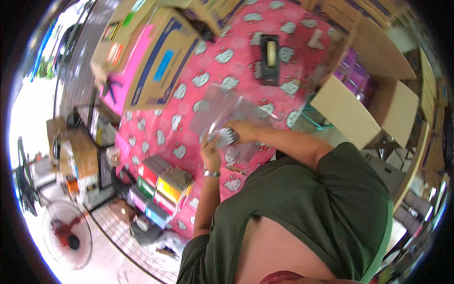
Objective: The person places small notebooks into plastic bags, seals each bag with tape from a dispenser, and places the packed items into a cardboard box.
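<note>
Both hands meet over a patterned pink tablecloth (189,128). My right hand (244,131) is closed around a small grey-white thing with dark stripes or ridges (228,136); its exact kind is unclear. Close by on its left, my left hand (210,151) has its fingers pinched at a clear plastic bag (206,113), next to the striped thing. More clear plastic (250,110) lies flat beyond the hands and also shows below my right wrist. What sits under the fingers is hidden.
A closed cardboard carton (163,64) stands far left, with dark-handled scissors (112,90) beside it. Farther back lies a black tape dispenser (270,68). An open carton (350,106) with purple packs is at right. Colourful small boxes (158,189) stand near left; a fan (66,234) is beyond.
</note>
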A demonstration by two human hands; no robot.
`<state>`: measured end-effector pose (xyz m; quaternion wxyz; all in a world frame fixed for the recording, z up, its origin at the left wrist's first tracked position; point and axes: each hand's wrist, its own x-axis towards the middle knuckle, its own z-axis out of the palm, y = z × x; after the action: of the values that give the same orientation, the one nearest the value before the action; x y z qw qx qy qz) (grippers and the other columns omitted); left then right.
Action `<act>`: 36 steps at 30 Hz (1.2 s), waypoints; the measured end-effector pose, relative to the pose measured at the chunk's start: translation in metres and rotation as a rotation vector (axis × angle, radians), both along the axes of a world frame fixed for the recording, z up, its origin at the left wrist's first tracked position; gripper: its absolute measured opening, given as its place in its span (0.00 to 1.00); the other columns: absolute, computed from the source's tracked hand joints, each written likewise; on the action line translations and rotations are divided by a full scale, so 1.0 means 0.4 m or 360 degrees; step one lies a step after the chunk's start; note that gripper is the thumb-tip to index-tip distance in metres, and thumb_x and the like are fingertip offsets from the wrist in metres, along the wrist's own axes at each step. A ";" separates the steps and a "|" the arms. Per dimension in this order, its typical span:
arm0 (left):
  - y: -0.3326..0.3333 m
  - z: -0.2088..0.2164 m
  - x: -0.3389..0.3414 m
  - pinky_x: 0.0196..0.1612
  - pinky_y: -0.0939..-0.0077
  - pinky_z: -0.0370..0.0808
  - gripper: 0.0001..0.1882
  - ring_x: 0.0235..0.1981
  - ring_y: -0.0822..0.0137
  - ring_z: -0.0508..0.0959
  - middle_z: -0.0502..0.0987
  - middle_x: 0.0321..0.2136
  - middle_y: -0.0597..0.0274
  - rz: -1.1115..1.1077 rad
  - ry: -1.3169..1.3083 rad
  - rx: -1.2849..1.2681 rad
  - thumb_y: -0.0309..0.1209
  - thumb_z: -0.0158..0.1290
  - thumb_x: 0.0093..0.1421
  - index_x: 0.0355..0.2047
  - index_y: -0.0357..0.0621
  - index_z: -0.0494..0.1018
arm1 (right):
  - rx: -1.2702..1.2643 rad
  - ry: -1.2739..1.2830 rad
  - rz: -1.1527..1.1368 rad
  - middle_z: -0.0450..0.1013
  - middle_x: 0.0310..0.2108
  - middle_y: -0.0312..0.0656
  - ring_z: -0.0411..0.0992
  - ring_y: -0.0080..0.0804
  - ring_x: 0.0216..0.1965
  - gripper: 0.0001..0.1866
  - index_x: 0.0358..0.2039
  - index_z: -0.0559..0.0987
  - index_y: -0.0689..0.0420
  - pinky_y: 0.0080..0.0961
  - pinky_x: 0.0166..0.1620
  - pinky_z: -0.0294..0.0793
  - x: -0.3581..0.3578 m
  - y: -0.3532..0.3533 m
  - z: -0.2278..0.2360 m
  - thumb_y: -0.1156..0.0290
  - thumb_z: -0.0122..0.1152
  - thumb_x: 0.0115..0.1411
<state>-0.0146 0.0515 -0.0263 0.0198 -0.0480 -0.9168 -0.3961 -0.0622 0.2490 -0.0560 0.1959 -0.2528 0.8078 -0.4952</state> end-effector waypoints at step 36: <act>-0.278 0.070 0.206 0.43 0.79 0.70 0.15 0.39 0.74 0.74 0.76 0.39 0.60 0.0562 -0.0748 0.0683 0.28 0.49 0.61 0.48 0.36 0.71 | 0.0315 -0.0502 -0.2332 0.56 0.61 0.49 0.62 0.51 0.56 0.40 0.63 0.57 0.41 0.49 0.53 0.64 -0.030 1.345 -0.196 0.55 0.64 0.52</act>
<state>0.0678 -0.0599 0.0017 -0.1137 0.2084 -0.7864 -0.5702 -0.0742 0.7871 -0.1344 -0.0484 0.4414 0.7724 -0.4542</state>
